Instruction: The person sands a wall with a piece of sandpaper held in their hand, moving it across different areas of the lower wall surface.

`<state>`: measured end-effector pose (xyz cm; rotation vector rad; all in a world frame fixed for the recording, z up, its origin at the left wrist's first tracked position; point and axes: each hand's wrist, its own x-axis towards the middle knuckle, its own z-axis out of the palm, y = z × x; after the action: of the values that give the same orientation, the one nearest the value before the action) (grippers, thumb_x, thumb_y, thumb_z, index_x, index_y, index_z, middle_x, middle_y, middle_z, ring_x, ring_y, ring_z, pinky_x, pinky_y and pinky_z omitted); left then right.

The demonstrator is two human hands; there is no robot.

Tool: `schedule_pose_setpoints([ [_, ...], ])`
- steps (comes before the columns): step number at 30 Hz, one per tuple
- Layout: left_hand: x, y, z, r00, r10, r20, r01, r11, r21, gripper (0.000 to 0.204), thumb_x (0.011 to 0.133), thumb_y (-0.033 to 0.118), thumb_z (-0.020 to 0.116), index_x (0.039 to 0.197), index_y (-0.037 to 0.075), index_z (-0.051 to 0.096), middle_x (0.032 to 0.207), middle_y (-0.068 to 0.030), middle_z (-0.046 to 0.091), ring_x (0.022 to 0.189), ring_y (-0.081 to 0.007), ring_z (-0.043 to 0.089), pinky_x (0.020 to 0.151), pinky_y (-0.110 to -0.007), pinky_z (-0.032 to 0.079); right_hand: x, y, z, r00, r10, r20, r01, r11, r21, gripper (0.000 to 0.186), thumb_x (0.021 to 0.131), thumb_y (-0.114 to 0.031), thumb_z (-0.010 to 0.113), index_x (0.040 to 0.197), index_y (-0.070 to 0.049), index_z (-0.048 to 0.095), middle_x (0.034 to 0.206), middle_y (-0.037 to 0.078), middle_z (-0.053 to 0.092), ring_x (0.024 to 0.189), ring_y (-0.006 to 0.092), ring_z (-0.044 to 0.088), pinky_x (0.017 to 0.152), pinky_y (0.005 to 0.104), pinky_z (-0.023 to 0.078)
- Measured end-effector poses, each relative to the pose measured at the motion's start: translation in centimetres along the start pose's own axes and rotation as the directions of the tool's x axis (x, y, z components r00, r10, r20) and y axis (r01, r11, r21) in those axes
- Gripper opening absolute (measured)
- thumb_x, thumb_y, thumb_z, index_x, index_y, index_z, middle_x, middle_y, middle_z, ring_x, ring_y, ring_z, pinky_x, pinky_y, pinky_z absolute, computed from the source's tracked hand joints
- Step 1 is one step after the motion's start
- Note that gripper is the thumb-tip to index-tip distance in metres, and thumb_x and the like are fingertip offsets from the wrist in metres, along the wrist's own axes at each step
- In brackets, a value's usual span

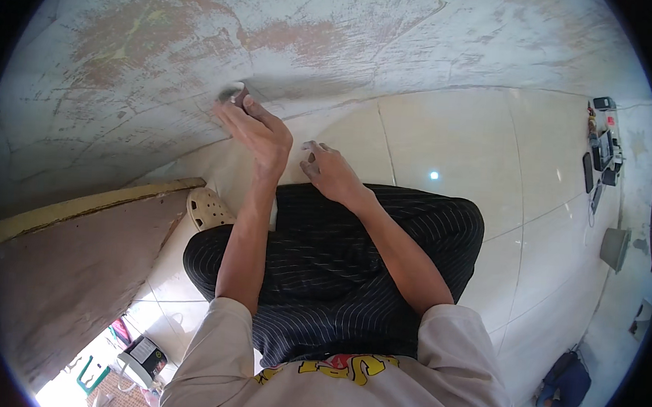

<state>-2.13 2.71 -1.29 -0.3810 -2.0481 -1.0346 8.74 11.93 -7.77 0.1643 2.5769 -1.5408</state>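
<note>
My left hand (262,134) is pressed up to the patchy, scuffed white wall (157,40), holding a small grey-brown pad (236,93) against its surface, partly hidden by the fingers. Lower and to the right, my right hand (331,173) hangs just above the tiled floor (462,144), empty, its dusty fingers loosely bent and apart. Beneath my forearms are my crossed legs in dark striped trousers (322,277). A beige perforated clog (209,212) is beside my left knee.
A wooden board edged yellow (80,257) stands at the left. Assorted tools and devices (602,148) lie along the right wall, near a grey bin (613,248). A dark blue bundle (563,385) is at lower right. An appliance (141,360) sits at lower left.
</note>
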Motion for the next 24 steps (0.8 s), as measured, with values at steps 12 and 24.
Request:
schedule_pose_setpoints([
  [12,-0.9,-1.2,0.4,1.0,-0.014,0.001,0.014,1.0,-0.013,0.012,0.096,0.002,0.044,0.09,-0.008,0.046,0.091,-0.0255,0.046,0.084,-0.0396,0.044,0.075,-0.051,0.035,0.0,-0.1,0.0,0.996,-0.078,-0.044,0.075,0.995,-0.066,0.036,0.093,-0.017,0.059,0.122,0.003,0.054,0.096,0.025,0.064,0.091,0.0424,0.062,0.082,0.047,0.048],
  [24,-0.3,-1.3,-0.1,0.999,0.033,-0.005,-0.033,0.999,-0.007,0.006,0.093,-0.001,0.045,0.091,-0.006,0.046,0.089,-0.0265,0.045,0.081,-0.0413,0.043,0.072,-0.052,0.034,-0.1,-0.4,-0.2,0.999,-0.001,0.049,0.002,1.0,-0.018,0.037,0.092,-0.016,0.058,0.123,0.004,0.054,0.099,0.026,0.062,0.095,0.0426,0.06,0.084,0.0497,0.048],
])
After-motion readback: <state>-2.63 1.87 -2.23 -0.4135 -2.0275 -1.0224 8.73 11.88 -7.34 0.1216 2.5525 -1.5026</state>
